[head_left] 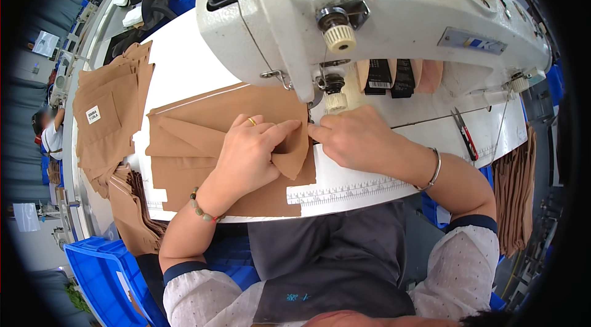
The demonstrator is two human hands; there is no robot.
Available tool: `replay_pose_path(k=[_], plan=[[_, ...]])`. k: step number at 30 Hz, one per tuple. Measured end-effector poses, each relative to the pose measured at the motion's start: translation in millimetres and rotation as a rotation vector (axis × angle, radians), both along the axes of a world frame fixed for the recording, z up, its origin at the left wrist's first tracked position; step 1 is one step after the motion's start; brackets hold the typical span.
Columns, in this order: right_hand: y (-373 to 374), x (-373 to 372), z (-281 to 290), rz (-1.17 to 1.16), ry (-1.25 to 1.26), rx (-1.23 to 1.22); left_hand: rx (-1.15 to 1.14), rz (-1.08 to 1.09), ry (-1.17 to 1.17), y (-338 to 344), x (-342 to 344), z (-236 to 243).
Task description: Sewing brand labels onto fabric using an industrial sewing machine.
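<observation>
A brown fabric piece [184,136] lies on the white sewing table, its right edge beside the needle area of the sewing machine [277,25]. A flap of it is folded up on the right. My left hand [246,151], with a ring and a beaded bracelet, presses on the cloth and grips the folded flap between index finger and thumb. Close by the presser foot, my right hand [357,139] has its fingers closed at the fabric's right edge, pinching it. The fingertips of that hand are partly hidden. A silver bangle [436,170] circles the right wrist.
Stacked brown fabric pieces [101,114] hang over the table's left side. Thread snips [466,136] with red handles lie at right, near a printed ruler strip [351,193]. Black labels [391,77] rest under the machine arm. A blue crate [104,278] stands lower left; more brown cloth [516,191] hangs right.
</observation>
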State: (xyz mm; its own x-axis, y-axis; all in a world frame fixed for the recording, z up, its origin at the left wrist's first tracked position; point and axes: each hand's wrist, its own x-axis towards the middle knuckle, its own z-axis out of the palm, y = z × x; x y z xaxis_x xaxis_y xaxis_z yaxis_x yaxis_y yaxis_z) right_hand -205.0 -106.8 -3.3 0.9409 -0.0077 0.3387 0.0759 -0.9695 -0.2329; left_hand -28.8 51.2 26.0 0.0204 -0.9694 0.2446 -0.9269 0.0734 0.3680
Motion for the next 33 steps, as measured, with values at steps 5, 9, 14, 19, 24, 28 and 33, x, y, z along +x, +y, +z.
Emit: replay_pose_path(k=[5, 9, 14, 19, 24, 28, 33], plan=[[0, 1, 1, -0.005, 0.017, 0.01, 0.002, -0.009, -0.056, 2, 1, -5], [2, 0, 2, -0.009, -0.004, 0.05, 0.013, -0.009, -0.028, 2, 1, -6], [1, 0, 1, 0.004, -0.054, -0.006, -0.061, -0.023, 0.064, -3, 3, -9], [1, 0, 1, 0.01, -0.04, -0.008, -0.06, -0.035, 0.071, -3, 4, -10], [3, -1, 3, -0.01, 0.002, 0.019, -0.062, -0.043, 0.045, -3, 3, -11], [-2, -1, 1, 0.039, -0.046, 0.009, -0.099, -0.056, -0.033, 0, -2, -12], [-6, 1, -2, -0.035, -0.146, 0.067, -0.095, -0.063, -0.115, 4, -4, -13]])
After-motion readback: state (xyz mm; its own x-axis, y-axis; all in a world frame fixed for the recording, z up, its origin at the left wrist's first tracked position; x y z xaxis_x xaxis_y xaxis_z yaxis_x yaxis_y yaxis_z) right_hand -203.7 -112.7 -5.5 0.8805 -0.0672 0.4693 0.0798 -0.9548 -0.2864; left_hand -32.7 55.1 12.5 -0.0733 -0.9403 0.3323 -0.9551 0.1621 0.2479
